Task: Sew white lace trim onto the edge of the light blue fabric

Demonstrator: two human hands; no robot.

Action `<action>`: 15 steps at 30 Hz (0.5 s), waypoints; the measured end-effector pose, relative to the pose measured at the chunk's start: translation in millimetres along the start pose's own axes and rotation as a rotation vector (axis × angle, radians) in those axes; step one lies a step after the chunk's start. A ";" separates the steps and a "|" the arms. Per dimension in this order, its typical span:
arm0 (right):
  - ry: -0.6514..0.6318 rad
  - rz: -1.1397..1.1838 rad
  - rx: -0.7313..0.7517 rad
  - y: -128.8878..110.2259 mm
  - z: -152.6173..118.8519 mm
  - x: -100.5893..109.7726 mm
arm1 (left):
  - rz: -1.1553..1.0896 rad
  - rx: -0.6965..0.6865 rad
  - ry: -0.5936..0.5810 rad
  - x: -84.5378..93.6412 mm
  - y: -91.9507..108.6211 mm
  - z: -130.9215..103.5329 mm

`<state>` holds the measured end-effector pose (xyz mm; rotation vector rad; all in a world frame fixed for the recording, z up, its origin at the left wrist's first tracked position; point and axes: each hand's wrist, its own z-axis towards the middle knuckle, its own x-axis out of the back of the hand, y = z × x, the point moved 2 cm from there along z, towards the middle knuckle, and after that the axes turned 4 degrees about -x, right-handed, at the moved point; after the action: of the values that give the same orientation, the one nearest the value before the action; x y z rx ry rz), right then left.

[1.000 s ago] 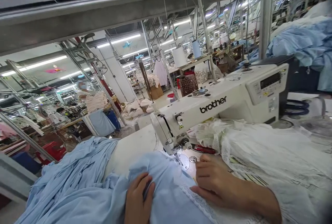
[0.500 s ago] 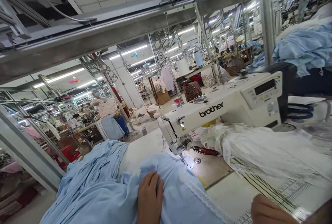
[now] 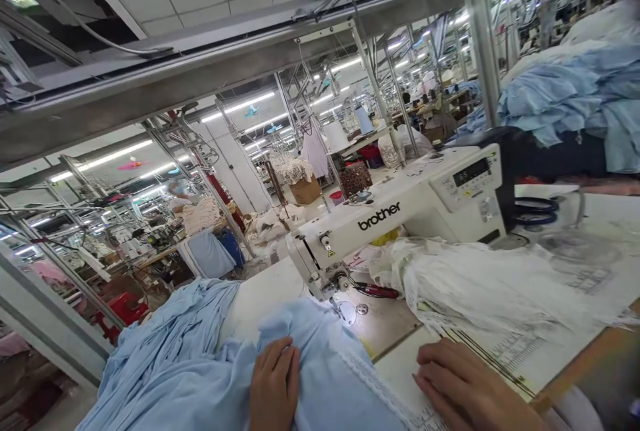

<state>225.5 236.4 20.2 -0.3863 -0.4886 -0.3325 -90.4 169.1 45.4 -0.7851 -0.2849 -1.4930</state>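
My left hand (image 3: pixel 274 384) lies flat on a light blue garment (image 3: pixel 320 378), its fingers stretched over the cloth. A white lace strip (image 3: pixel 363 372) runs along the garment's right side. The garment's far edge reaches near the lit needle area (image 3: pixel 345 312) of a white Brother sewing machine (image 3: pixel 385 214). My right hand (image 3: pixel 463 381) hovers just above or rests on the tabletop, right of the lace; contact I cannot tell. Its fingers are loosely bent, with nothing seen in them. Red-handled snips (image 3: pixel 376 291) lie beneath the machine arm.
White lacy fabric (image 3: pixel 480 278) is heaped right of the needle, over printed ruler marks. More blue cloth (image 3: pixel 175 331) hangs off the left side. A metal post (image 3: pixel 483 51) and a pile of blue garments (image 3: pixel 560 94) stand behind. Dark blue rings (image 3: pixel 535 211) lie right of the machine.
My right hand has come in leftward from the lower right, closer to the lace edge. My left hand stays on the garment. The view has swung a little to the right.
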 end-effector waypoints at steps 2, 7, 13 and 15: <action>0.006 0.009 -0.005 -0.7 -0.9 0.7 | 0.011 -0.011 0.015 2.5 2.8 2.0; 0.029 0.035 -0.008 -3.9 0.5 4.3 | 0.030 -0.043 0.047 8.1 8.0 6.3; 0.086 0.027 -0.015 -6.6 3.5 6.9 | -0.011 -0.094 0.100 15.7 11.1 16.6; 0.093 0.019 -0.024 -6.8 3.2 6.6 | -0.034 -0.080 0.128 24.9 14.7 18.3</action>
<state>227.0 230.4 28.1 -0.3963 -0.3902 -0.3367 -68.6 159.5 69.9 -0.7480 -0.1437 -1.5873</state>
